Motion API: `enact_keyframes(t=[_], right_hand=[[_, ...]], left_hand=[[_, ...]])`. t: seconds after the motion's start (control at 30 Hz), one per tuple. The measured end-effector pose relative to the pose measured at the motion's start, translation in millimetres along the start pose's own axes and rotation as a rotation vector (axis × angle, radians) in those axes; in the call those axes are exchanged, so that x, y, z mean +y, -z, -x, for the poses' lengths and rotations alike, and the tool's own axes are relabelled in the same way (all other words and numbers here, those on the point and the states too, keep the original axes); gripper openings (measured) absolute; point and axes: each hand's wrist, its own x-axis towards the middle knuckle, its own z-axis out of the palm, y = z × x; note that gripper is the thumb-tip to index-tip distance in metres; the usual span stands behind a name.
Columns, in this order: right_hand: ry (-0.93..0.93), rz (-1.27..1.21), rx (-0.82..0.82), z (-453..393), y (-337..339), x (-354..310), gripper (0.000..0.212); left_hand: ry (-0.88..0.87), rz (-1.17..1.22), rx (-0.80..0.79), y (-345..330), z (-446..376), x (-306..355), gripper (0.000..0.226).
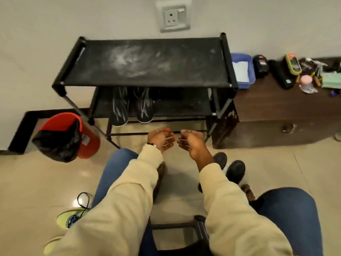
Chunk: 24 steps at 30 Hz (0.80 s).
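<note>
Head camera looks steeply down, near the hands (175, 142).

Open floor (180, 183) lies beneath the fingers (167, 134). Just ahead, the bottom rail (193, 131) of the shoe rack (147, 61) bars the way, with sneakers (132, 106) on the shelf (180, 107) beyond. A red bucket (90, 141) stands well left, a brown cabinet (258, 130) right, and black shoes (236, 170) behind.

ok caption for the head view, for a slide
Left hand and right hand, both curled, before a black shoe rack holding sneakers.
</note>
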Motion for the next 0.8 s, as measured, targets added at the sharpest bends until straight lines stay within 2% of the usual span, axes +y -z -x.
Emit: enact_keyframes(t=[0.1,0.2,0.27,0.37,0.47,0.57,0.7,0.8], right_hand=[[0.031,0.067,-0.07,-2.9,-46.8,-11.2,0.008],[0.036,0.118,-0.091,-14.8,-88.2,-14.7,0.008],[0.039,0.125,-0.078,-25.0,-109.0,-15.1,0.009],[0.028,0.137,-0.028,-44.6,-135.6,-12.7,0.015],[0.027,0.107,0.016,-58.9,-152.3,-11.0,0.024],[0.047,0.107,0.034,-65.4,-159.4,-9.0,0.034],[0.053,0.077,0.022,-61.5,-156.3,-5.0,0.044],[0.065,0.12,-0.032,-51.6,-148.5,-4.9,0.04]], left_hand=[[-0.03,0.16,0.086,41.2,-12.8,36.8,0.017],[-0.011,0.237,0.281,96.5,-47.3,59.5,0.013],[0.014,0.184,0.343,132.1,-67.9,65.1,0.038],[0.009,0.259,0.468,168.7,-101.3,63.3,0.05],[0.037,0.228,0.377,169.5,-112.2,62.6,0.05],[0.086,0.21,0.326,169.1,-130.9,57.1,0.04],[0.091,0.252,0.305,162.5,-129.8,53.3,0.038],[0.066,0.311,0.242,153.7,-110.8,54.9,0.025]])
